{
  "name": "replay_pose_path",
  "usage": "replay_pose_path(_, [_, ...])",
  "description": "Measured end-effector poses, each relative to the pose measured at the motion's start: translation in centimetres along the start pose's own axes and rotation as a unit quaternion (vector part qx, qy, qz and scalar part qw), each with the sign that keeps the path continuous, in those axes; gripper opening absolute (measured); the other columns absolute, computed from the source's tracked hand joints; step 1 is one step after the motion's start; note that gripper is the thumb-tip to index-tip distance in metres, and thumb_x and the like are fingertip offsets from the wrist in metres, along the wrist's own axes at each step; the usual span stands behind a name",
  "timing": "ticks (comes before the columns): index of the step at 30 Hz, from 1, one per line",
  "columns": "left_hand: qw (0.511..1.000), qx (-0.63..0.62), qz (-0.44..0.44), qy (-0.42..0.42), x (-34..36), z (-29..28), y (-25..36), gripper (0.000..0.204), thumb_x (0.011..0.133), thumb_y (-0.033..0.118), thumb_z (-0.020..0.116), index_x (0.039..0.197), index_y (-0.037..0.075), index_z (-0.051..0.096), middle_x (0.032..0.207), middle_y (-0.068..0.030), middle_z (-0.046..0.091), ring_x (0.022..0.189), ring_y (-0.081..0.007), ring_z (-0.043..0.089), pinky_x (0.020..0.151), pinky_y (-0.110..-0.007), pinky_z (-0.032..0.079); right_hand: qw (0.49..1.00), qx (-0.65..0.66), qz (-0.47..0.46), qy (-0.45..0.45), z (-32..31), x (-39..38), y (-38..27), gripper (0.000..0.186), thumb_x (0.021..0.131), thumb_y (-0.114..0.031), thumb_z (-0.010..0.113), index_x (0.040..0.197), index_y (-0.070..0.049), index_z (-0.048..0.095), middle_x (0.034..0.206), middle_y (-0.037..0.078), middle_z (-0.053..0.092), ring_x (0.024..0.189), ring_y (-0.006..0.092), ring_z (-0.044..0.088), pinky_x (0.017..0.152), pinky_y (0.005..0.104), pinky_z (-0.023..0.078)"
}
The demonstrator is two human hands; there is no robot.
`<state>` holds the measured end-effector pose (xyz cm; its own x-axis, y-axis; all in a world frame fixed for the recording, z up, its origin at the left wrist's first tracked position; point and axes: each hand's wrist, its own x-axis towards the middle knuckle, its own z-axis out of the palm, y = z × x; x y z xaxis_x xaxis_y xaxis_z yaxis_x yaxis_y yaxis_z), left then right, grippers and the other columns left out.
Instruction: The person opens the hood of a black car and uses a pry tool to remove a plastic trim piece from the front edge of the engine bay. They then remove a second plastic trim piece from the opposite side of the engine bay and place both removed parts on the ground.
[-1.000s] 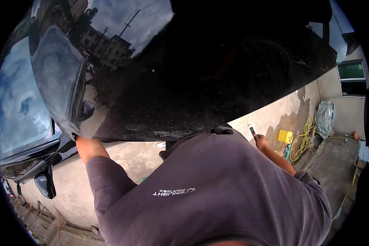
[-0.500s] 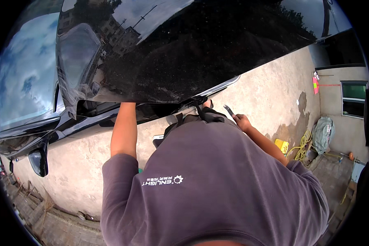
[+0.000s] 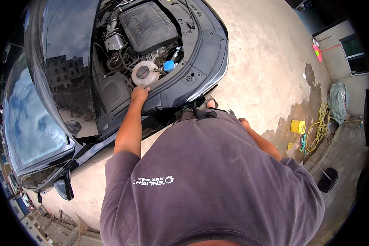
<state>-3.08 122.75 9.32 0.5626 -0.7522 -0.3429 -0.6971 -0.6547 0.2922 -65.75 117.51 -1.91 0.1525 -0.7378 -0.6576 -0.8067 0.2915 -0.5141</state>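
Note:
The black car's engine bay (image 3: pixel 180 78) lies open beneath its raised bonnet (image 3: pixel 65 45). My left hand (image 3: pixel 140 93) is at the bay's near edge, just below the translucent round reservoir (image 3: pixel 145 72), with fingers curled; what, if anything, they grip is hidden. A blue cap (image 3: pixel 169 65) is right of the reservoir, and a dark engine cover (image 3: pixel 147 26) lies beyond it. My right hand (image 3: pixel 244 122), partly hidden by my shirt, is closed on a dark, slim tool (image 3: pixel 231 112) out beside the car.
Pale concrete ground (image 3: pixel 266 53) surrounds the car. At the right are a yellow container (image 3: pixel 297 126), a coiled yellow hose (image 3: pixel 318 127), a covered grey-green object (image 3: pixel 338 102), a dark long-handled item (image 3: pixel 327 179) and a wall with a window (image 3: pixel 354 53).
The bonnet no longer blocks the view; it now stands left, revealing the engine bay. My left hand, earlier hidden under it, shows at the bay's edge. My right hand is more hidden behind my shirt.

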Motion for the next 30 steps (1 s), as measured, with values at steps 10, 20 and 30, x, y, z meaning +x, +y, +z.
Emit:
replay_pose_path(10, [0.999, 0.043, -0.001, -0.008, 0.0, -1.4, 2.6, 0.037, 0.095, 0.037, 0.064, 0.111, 0.004, 0.071, 0.114, -0.0232, 0.069, 0.111, -0.0427, 0.062, 0.093, -0.052, 0.047, 0.996, 0.046, 0.074, 0.033, -1.1, -0.4, 9.1, 0.05, 0.099, -0.042, 0.058, 0.096, 0.005, 0.072, 0.091, 0.022, 0.073, 0.084, 0.0337, 0.068, 0.08, 0.0427, 0.051])
replay_pose_path(20, [0.984, 0.109, -0.04, -0.136, 3.3, -1.4, 4.1, 0.084, 0.094, 0.074, 0.037, 0.115, 0.001, 0.073, 0.122, -0.0269, 0.066, 0.118, -0.0425, 0.06, 0.099, -0.051, 0.046, 0.99, 0.093, 0.099, 0.034, -4.9, 2.5, 5.4, 0.047, 0.1, -0.039, 0.059, 0.093, 0.006, 0.072, 0.084, 0.023, 0.072, 0.077, 0.0326, 0.066, 0.073, 0.0416, 0.051])
replay_pose_path(30, [0.987, 0.085, -0.108, -0.078, 5.0, 0.7, 2.5, 0.092, 0.092, 0.079, 0.033, 0.121, -0.001, 0.069, 0.127, -0.0297, 0.063, 0.124, -0.0437, 0.057, 0.104, -0.051, 0.044, 0.995, 0.055, 0.075, 0.038, -7.9, 2.6, 4.8, 0.048, 0.1, -0.04, 0.058, 0.081, 0.003, 0.066, 0.064, 0.012, 0.059, 0.055, 0.024, 0.054, 0.055, 0.041, 0.046])
